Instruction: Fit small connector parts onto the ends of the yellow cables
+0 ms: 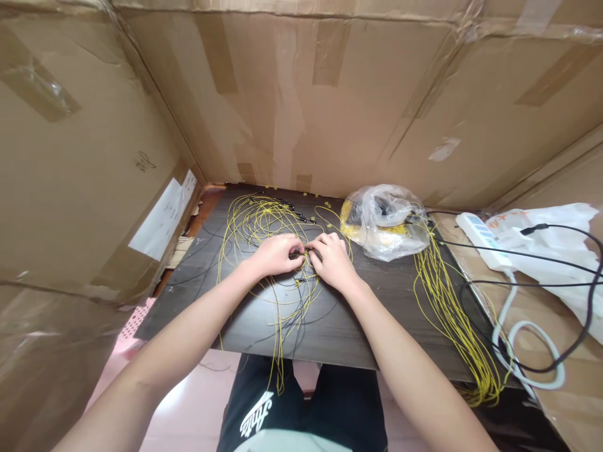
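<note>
My left hand (281, 254) and my right hand (332, 258) meet fingertip to fingertip over the table, both pinched closed. Thin yellow wire (306, 255) shows between the fingertips, with a small dark part beside it too fine to make out. Around and behind my left hand lies a loose tangle of yellow wires (242, 220). Several black-tipped ends (301, 217) sit just beyond my hands. A small yellow piece (297, 282) rests in front of them, and wire strands (279, 342) hang over the near table edge.
A clear plastic bag (391, 242) with yellow and black contents stands behind my right hand. A long bundle of yellow wires (447, 314) drapes along the right side of the dark table (377, 333). Farther right lies a white power strip (483, 242). Cardboard walls (282, 113) enclose the table.
</note>
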### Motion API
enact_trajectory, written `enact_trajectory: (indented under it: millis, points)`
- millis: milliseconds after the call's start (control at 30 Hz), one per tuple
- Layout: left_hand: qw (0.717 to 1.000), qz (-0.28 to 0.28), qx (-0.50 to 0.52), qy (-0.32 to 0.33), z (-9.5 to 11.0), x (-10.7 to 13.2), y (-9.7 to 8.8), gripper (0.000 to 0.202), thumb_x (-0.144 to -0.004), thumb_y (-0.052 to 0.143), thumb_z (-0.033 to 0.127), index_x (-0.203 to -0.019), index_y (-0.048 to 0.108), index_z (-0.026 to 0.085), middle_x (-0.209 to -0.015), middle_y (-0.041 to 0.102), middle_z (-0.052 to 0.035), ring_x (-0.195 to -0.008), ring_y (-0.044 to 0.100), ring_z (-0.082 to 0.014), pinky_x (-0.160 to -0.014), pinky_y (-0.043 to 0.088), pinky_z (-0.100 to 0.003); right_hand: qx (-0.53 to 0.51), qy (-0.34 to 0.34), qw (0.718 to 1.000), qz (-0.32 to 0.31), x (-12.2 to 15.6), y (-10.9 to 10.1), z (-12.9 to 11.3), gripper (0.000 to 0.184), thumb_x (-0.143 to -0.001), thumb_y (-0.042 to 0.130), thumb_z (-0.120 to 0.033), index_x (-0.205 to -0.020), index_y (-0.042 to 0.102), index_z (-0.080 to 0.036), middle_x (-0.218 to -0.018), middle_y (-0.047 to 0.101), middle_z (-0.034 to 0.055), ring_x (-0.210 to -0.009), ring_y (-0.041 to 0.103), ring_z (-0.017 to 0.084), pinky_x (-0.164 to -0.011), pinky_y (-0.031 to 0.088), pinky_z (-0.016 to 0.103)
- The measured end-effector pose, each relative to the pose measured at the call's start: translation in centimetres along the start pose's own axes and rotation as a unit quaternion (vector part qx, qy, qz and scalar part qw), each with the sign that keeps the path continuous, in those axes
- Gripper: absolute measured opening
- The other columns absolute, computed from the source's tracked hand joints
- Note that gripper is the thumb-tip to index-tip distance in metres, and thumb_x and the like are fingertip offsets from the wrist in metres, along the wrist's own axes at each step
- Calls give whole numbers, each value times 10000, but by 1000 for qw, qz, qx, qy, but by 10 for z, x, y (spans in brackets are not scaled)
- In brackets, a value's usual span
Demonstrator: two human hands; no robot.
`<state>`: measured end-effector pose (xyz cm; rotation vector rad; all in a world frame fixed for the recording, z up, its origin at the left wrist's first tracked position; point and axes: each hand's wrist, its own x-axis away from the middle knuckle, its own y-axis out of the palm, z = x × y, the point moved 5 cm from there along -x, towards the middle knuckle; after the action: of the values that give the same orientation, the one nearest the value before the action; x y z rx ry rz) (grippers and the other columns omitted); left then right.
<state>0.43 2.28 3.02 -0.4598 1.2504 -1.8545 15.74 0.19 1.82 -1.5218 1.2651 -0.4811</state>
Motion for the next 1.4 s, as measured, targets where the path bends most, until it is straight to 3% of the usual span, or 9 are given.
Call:
enact_trajectory:
  millis: [167,400,500,733,933,1167,1400]
  points:
    - [1000,5,-4,-4,-5,-1,3,131,-847,634,262,-924,723,204,-823,666,-36,-755,621,-209,-711,472,-317,-12,9,1000,8,0,-1,0,262,-995,560,-229,-1147,772,-219,-1133,685,136,-1091,525,316,-892,451,462]
    - [991,105,12,76,1,2,-11,121,-964,534,255,-985,635,191,-1002,664,-85,-959,600,-243,-866,508,-376,-51,-17,994,92,-1,-14,-5,172,-977,595,-213,-975,767,-206,-1113,704,116,-1085,543,295,-948,464,443]
    - [988,122,31,91,3,2,-13,121,-982,523,258,-994,625,195,-1067,674,-94,-1014,600,-253,-926,511,-407,-70,-18,991,111,-1,-16,-5,139,-973,607,-211,-932,739,-218,-1060,733,90,-1065,560,286,-933,457,436]
    - [982,118,141,37,-3,2,-11,173,-952,458,188,-1031,612,192,-1032,706,-79,-978,651,-231,-921,529,-401,-84,-11,987,136,-1,-18,-3,118,-963,622,-209,-912,725,-231,-950,754,55,-968,593,268,-861,430,422]
    - [978,142,154,-8,-1,0,-7,286,-1002,531,418,-879,647,187,-911,717,-62,-873,649,-227,-850,518,-384,-91,-35,984,149,0,-16,-7,89,-942,659,-210,-887,725,-232,-908,757,43,-934,595,258,-842,417,413]
    - [967,177,185,0,-1,0,-7,200,-968,569,291,-912,728,183,-922,780,-54,-860,714,-201,-849,554,-334,-118,-13,984,134,-1,-11,-4,97,-924,671,-219,-856,737,-243,-871,771,34,-881,620,256,-820,444,406]
    - [953,198,223,-58,-16,0,-8,184,-971,573,300,-930,710,184,-887,797,-44,-795,756,-187,-773,592,-303,-154,36,972,176,0,-22,1,122,-910,622,-233,-828,713,-239,-825,743,34,-753,614,226,-768,480,376]
